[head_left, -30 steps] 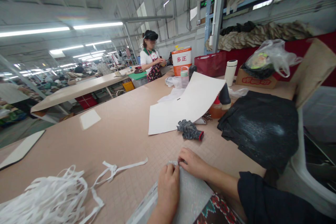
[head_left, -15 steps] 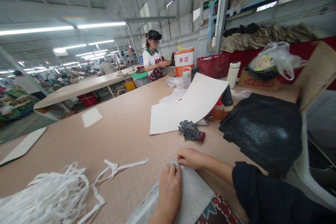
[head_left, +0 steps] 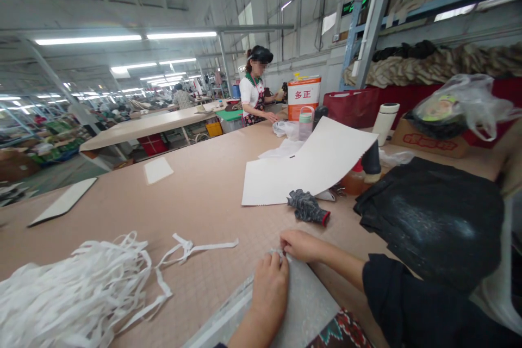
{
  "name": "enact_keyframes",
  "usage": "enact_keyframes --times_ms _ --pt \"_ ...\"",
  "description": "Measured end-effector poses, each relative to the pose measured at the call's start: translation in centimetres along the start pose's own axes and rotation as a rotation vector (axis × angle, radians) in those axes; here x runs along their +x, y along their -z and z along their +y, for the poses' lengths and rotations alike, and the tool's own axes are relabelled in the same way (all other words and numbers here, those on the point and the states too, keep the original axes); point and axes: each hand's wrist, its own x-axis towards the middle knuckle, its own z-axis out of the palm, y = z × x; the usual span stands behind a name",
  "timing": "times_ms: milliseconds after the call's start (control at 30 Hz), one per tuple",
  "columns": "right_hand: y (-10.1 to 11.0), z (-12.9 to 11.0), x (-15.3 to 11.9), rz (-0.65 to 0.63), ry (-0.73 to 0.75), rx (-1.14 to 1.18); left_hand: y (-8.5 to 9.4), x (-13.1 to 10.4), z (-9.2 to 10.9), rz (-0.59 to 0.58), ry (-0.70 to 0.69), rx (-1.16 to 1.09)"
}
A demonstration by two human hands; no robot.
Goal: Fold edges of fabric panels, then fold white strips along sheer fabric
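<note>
At the near edge of the table lies a greyish, translucent sheet (head_left: 312, 291). My left hand (head_left: 269, 288) rests on its upper left part, the fingers together and bent over the edge. Close beside it, my right hand (head_left: 299, 244) has its fingertips pinched at the sheet's top corner; what lies between them is too small to make out. A grey knitted glove (head_left: 306, 207) with a red cuff is just beyond my right hand. To the left, a white strip (head_left: 214, 246) trails from a heap of white strips (head_left: 81, 288).
Beyond the glove, a large white sheet (head_left: 304, 166) leans near bottles. Black sheets (head_left: 436, 223) lie at the right. Pale panels (head_left: 158, 170) are on the brown table (head_left: 204, 190) at left. A person (head_left: 255, 87) stands at the far side by a tin (head_left: 304, 98).
The view has turned left, so the scene sits further right. My hands hold nearly the same pose on the sheet. The person's hand has lowered toward the table.
</note>
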Motion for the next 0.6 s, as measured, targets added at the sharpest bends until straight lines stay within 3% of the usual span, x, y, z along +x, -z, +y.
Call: enact_keyframes --times_ms 367,467,600 --pt "-1.5 -1.1 -0.3 0.123 -0.096 -0.030 0.9 -0.6 0.2 -0.038 0.094 -0.173" --pt "-1.8 -2.0 -1.6 0.197 -0.060 -0.048 0.6 -0.6 0.1 -0.041 0.190 -0.272" --pt "-4.1 -2.2 -3.7 0.250 0.074 -0.018 0.7 -1.0 -0.3 -0.029 0.350 -0.452"
